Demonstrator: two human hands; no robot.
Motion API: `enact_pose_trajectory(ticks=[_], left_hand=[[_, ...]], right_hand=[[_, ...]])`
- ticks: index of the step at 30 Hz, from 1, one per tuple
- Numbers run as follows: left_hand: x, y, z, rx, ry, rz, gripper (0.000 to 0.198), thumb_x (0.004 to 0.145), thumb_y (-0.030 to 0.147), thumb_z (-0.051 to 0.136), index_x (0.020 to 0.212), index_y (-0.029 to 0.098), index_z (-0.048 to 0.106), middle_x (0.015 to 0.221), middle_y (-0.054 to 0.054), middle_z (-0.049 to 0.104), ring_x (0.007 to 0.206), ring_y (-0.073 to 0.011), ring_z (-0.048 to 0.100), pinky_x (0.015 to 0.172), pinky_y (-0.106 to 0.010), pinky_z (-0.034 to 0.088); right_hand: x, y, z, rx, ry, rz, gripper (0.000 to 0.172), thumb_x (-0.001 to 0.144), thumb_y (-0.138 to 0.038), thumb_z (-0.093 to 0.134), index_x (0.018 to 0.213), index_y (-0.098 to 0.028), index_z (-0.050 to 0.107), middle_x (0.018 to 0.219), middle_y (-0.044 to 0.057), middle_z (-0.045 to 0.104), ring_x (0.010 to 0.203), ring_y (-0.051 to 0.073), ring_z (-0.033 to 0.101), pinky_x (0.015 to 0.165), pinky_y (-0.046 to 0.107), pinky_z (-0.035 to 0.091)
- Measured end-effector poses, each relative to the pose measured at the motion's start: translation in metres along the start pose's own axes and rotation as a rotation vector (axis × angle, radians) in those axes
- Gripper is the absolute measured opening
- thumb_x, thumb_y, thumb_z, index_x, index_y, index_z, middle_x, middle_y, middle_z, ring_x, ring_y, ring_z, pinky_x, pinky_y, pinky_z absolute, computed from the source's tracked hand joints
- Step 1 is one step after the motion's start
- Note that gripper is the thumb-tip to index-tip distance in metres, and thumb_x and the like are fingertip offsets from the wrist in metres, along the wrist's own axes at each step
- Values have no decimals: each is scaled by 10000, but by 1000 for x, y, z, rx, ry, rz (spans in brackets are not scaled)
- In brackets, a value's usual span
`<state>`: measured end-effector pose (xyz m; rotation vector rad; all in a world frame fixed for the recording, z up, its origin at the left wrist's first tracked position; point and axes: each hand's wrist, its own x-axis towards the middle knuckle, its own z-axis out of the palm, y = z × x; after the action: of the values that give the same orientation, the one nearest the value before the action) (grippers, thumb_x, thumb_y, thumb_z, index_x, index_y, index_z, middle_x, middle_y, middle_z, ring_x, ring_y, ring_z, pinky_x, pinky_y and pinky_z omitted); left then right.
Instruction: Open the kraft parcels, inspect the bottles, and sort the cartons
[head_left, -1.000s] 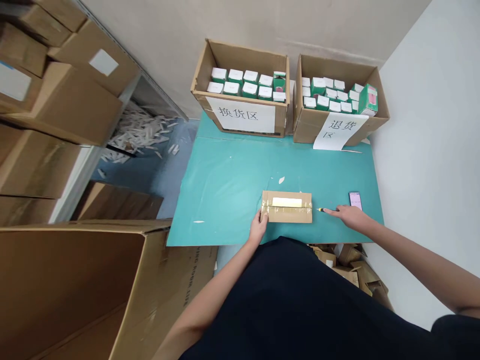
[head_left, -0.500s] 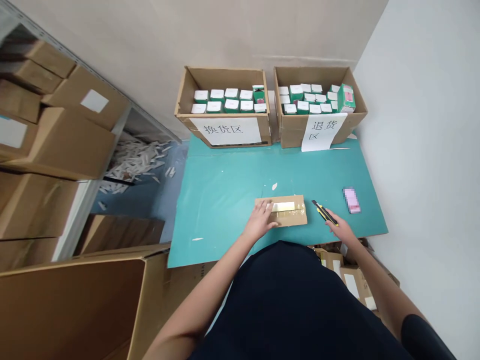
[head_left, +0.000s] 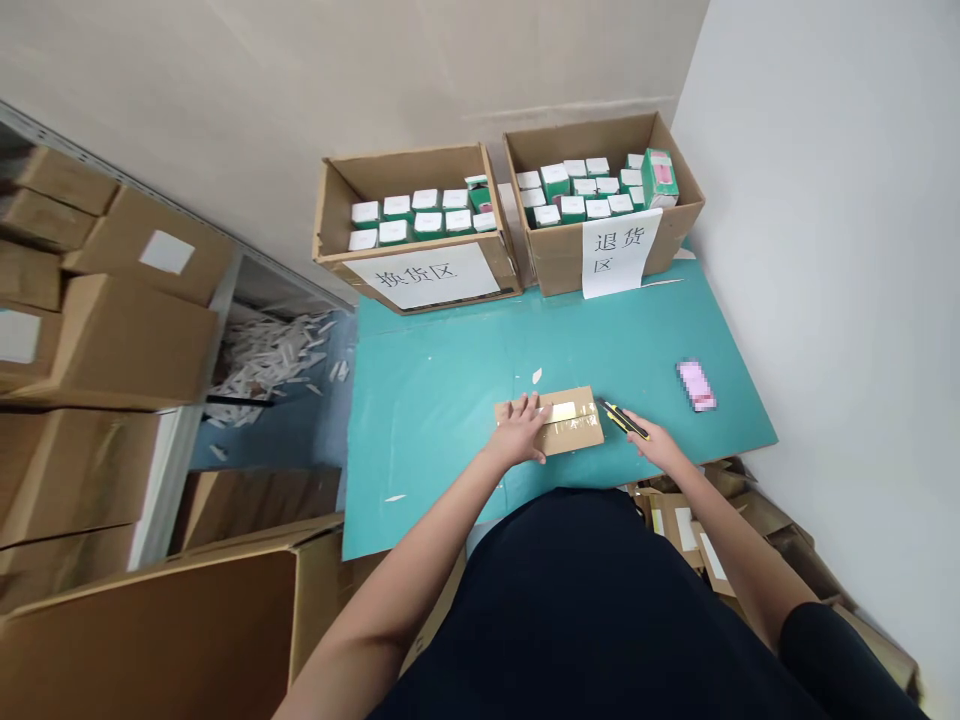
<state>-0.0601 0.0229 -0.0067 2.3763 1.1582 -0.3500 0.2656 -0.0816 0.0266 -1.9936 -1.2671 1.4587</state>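
A small taped cardboard box (head_left: 574, 435) with a pale label lies on the green table. My left hand (head_left: 519, 432) grips its left part from above, fingers over the top and thumb at the near edge. In my right hand (head_left: 651, 440) is a yellow and black utility knife (head_left: 624, 418). The knife's tip points up and left, close beside the box's right end. Whether the tip touches the box I cannot tell.
Two open cartons (head_left: 420, 285) (head_left: 559, 265) with paper signs hold green-and-white boxes at the table's back. A pixelated pink phone-like item (head_left: 697, 386) lies right. Cartons fill the left shelf (head_left: 127, 340). A large open carton (head_left: 150, 640) stands near left; parcels (head_left: 694, 530) lie below right.
My right hand has brought the utility knife left, nearer to the box's right end. My left hand stays on the box, its fingers now more spread. The camera view has turned slightly.
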Motion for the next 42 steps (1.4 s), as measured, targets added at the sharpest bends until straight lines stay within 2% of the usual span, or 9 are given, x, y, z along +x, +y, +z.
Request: enact_pose_trajectory(ticks=[7,16,19,21,23,25,28,34,42], left_hand=[[-6,9,-9,117,-11,20,1224,632,530,876,1621,262,208,1709,-221,104,1573,-442,82,1219,-666,99],[-9,3,-9,102,19,53,1193,655,574,852,1621,263,225,1711,-215,108,1573,-434,103,1224,-656,95],[-8,3,-9,98,15,61,1212,641,602,855,1621,258,231,1706,-228,113,1569,-452,98,1213,-678,86],[-7,4,-10,99,10,51,1218,625,618,861,1616,247,256,1701,-237,132,1563,-465,111,1209,-687,85],[-7,6,-11,101,18,37,1208,620,624,863,1608,239,285,1696,-240,159,1556,-469,139,1210,-683,92],[-7,7,-12,102,30,34,1188,624,623,861,1601,227,311,1688,-247,183,1548,-469,171,1212,-677,103],[-9,8,-12,98,43,26,1168,633,623,851,1594,214,330,1676,-254,216,1538,-472,195,1210,-678,117],[-9,10,-11,91,54,-4,1204,632,612,845,1614,212,275,1667,-244,249,1529,-476,213,1212,-671,122],[-10,10,-10,101,59,4,1188,640,608,836,1610,205,279,1670,-246,239,1533,-472,199,1212,-673,107]], right_hand=[[7,-4,-1,125,-35,37,622,931,-192,536,1543,-286,475,889,16,688,507,80,525,404,171,392],[8,8,-5,110,-114,21,647,918,-236,553,1557,-273,454,905,22,724,510,90,531,424,187,415],[14,10,-11,5,-104,-62,617,927,-248,540,1539,-295,480,993,26,763,568,115,602,551,237,524],[16,10,-15,-73,-79,-162,587,924,-252,546,1509,-303,524,1183,40,758,752,173,702,723,307,586],[17,8,-16,-146,-59,-227,571,921,-248,546,1490,-300,550,1351,44,697,1003,244,725,897,371,575],[15,7,-13,-194,-51,-245,574,925,-248,541,1497,-295,542,1407,47,662,1160,280,688,1004,403,533],[9,8,-6,-201,-38,-250,583,926,-254,547,1507,-293,528,1374,49,685,1188,275,681,1021,394,528],[-1,13,0,-148,-36,-233,589,929,-253,545,1517,-279,515,1100,45,781,973,243,729,843,347,580],[-11,13,0,-120,-73,-188,583,943,-266,553,1523,-229,512,938,66,756,823,213,688,748,311,546]])
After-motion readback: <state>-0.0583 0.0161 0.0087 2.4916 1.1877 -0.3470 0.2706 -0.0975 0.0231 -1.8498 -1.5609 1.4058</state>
